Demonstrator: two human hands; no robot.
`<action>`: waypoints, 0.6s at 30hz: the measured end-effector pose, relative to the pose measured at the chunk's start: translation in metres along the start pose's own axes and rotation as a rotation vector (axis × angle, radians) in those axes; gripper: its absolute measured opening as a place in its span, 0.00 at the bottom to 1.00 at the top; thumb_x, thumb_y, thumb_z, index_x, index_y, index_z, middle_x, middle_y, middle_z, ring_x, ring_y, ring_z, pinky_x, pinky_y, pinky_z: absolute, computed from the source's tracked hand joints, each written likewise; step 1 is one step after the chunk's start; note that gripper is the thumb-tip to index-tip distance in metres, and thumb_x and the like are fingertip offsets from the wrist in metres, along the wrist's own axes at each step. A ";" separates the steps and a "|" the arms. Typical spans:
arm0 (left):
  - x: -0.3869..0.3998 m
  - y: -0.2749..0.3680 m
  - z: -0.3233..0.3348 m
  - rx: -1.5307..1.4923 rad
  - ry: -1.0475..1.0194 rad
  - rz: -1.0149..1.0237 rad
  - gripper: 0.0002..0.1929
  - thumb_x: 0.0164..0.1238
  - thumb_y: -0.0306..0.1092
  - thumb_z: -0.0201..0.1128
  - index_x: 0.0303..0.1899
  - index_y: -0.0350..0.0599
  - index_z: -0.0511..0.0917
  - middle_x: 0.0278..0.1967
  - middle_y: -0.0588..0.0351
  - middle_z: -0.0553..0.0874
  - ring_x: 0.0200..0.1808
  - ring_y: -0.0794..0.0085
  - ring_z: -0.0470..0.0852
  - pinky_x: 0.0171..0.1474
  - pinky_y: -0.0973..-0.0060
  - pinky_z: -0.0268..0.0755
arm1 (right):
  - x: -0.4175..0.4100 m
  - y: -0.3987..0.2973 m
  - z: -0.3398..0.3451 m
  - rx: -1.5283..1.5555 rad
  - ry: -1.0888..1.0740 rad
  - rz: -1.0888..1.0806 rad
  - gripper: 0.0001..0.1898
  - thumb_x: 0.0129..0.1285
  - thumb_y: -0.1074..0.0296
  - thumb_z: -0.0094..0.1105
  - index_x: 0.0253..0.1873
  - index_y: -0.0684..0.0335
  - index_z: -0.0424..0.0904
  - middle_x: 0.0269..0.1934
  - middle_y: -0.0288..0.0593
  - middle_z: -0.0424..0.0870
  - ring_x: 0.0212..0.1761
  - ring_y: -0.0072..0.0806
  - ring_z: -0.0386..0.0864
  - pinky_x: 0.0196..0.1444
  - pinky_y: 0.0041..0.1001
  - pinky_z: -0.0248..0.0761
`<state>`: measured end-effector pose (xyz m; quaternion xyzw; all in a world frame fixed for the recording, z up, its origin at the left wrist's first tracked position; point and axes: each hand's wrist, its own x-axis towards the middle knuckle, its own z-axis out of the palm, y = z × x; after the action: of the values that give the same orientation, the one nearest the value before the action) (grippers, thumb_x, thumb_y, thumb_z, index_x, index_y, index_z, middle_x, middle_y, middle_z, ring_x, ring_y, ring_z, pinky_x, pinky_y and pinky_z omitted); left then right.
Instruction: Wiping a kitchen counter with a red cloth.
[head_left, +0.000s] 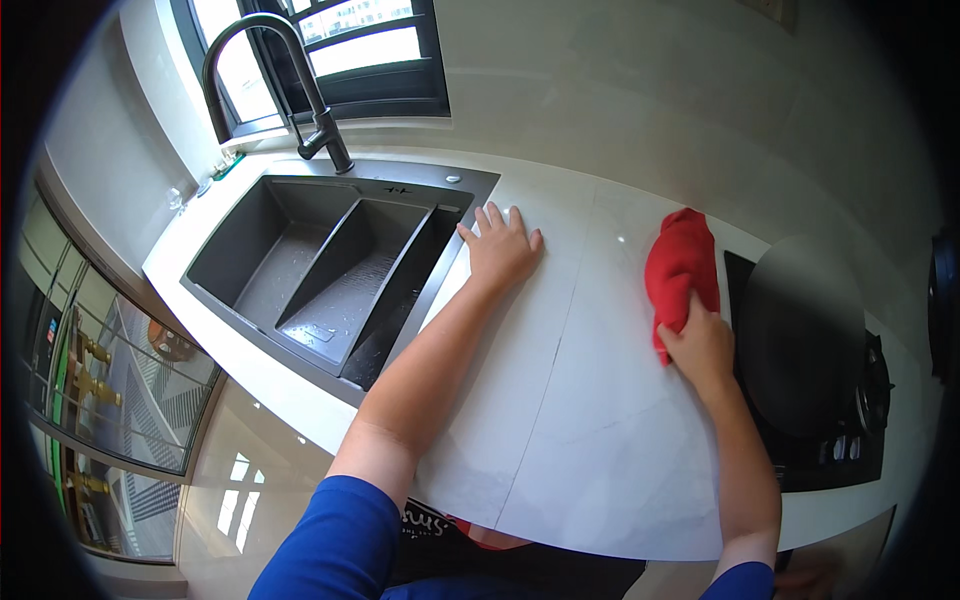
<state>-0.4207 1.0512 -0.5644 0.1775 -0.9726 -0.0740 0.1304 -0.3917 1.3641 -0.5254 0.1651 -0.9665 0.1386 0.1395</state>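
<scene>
My right hand grips the near end of a red cloth, which lies bunched on the white countertop beside the left edge of the black gas hob. The cloth's far end reaches the back of the counter near the wall. My left hand rests palm down with fingers spread on the countertop, just right of the sink's rim, and holds nothing. Part of the cloth under my right fingers is hidden.
A dark grey sink with several sections is set into the counter at left, under a tall gooseneck faucet. A large dark round pan or lid, partly blurred, covers much of the hob. Behind the faucet is a window.
</scene>
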 end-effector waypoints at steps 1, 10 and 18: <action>0.000 0.001 0.001 -0.001 0.001 0.001 0.33 0.76 0.55 0.45 0.73 0.43 0.63 0.76 0.33 0.58 0.79 0.40 0.51 0.73 0.31 0.41 | -0.006 -0.005 0.003 0.115 -0.015 -0.104 0.30 0.51 0.55 0.73 0.57 0.64 0.77 0.32 0.59 0.86 0.35 0.55 0.86 0.42 0.48 0.79; 0.002 0.003 0.004 0.000 0.002 0.005 0.33 0.76 0.56 0.46 0.73 0.44 0.63 0.75 0.33 0.59 0.79 0.40 0.52 0.73 0.31 0.43 | -0.092 -0.092 -0.018 0.531 -0.700 -0.956 0.23 0.43 0.57 0.72 0.47 0.47 0.78 0.24 0.43 0.82 0.29 0.44 0.84 0.31 0.41 0.75; 0.004 0.004 0.003 -0.033 0.018 0.012 0.34 0.74 0.56 0.47 0.73 0.42 0.65 0.74 0.32 0.61 0.78 0.38 0.54 0.72 0.30 0.44 | -0.003 -0.003 -0.009 0.050 -0.032 -0.299 0.29 0.43 0.59 0.76 0.56 0.46 0.81 0.36 0.50 0.87 0.38 0.49 0.86 0.41 0.44 0.78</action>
<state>-0.4263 1.0538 -0.5659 0.1700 -0.9711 -0.0877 0.1425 -0.3858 1.3652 -0.5178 0.3129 -0.9294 0.1378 0.1389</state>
